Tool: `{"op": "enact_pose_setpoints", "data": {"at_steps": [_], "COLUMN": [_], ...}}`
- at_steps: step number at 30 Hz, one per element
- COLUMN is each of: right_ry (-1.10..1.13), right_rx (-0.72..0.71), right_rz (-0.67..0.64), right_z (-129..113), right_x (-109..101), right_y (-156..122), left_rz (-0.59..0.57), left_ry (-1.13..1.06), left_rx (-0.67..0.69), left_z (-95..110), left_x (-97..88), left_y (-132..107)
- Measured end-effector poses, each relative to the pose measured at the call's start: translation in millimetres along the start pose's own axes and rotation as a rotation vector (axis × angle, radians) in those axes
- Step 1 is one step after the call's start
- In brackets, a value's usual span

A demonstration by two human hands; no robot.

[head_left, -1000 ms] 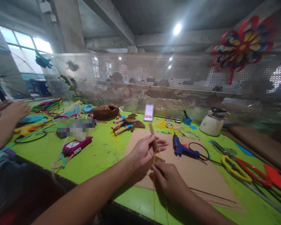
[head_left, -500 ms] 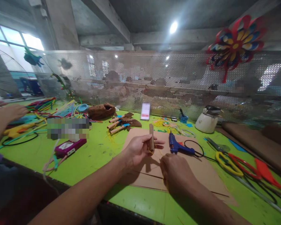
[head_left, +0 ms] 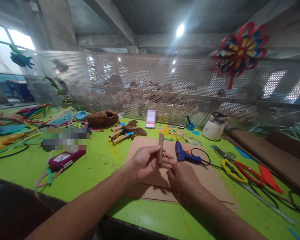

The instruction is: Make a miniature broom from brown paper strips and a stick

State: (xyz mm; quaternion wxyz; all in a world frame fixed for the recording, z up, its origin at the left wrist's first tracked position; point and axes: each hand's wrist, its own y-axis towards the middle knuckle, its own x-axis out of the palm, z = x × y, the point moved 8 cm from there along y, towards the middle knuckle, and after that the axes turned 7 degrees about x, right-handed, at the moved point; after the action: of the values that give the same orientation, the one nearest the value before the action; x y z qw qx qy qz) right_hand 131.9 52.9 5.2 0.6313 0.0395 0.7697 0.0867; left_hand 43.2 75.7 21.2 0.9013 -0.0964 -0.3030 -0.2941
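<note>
My left hand (head_left: 143,161) grips a short brown rolled cardboard stick (head_left: 160,150) and holds it upright above a sheet of brown cardboard (head_left: 210,185). My right hand (head_left: 181,173) is closed just beside the stick's lower end, pinching a thin yellow string (head_left: 182,210) that hangs down past my wrist toward the table edge. Both hands hover over the green table (head_left: 100,168).
A blue glue gun (head_left: 183,155) with a black cord lies just beyond my hands. Yellow and red scissors (head_left: 245,170) lie right. Finished brown rolls (head_left: 125,131), a phone (head_left: 150,119), a white pot (head_left: 213,126) and a pink case (head_left: 66,158) sit around. Another person's hand (head_left: 3,117) is far left.
My right hand has come up from lower on the cardboard to beside the stick, drawing the yellow string with it. The view has shifted slightly rightward.
</note>
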Motion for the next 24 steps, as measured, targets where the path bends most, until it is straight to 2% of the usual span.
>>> {"op": "enact_pose_setpoints", "data": {"at_steps": [4, 6, 8, 10, 12, 14, 16, 19, 24], "right_ry": [0.06, 0.147, 0.281, 0.446, 0.573, 0.618, 0.6, 0.527, 0.382], "right_rx": [-0.054, -0.12, -0.16, -0.16, -0.195, -0.287, -0.365, -0.388, -0.421], "right_rz": [-0.116, -0.177, -0.093, 0.097, 0.245, 0.288, 0.27, 0.26, 0.294], "right_z": [4, 7, 10, 14, 10, -4, -17, -25, -31], "right_x": [-13, -28, -53, -80, -92, -87, -75, -59, -55], "right_y": [-4, -7, -8, -11, -17, -22, -25, -25, -28], "left_rz": [0.042, 0.07, 0.093, 0.098, 0.086, 0.069, 0.075, 0.094, 0.082], "left_ry": [0.02, 0.042, 0.056, 0.05, 0.027, -0.004, -0.027, -0.039, -0.014], "left_rx": [0.067, 0.079, 0.063, 0.04, 0.024, 0.022, 0.031, 0.044, 0.079], "left_z": [9, 13, 13, 9, 3, -3, -8, -12, -12], "left_x": [-7.0, -12.9, -18.3, -20.6, -19.6, -17.0, -16.6, -18.8, -19.9], "left_y": [1, 2, 3, 5, 6, 7, 8, 9, 10]}}
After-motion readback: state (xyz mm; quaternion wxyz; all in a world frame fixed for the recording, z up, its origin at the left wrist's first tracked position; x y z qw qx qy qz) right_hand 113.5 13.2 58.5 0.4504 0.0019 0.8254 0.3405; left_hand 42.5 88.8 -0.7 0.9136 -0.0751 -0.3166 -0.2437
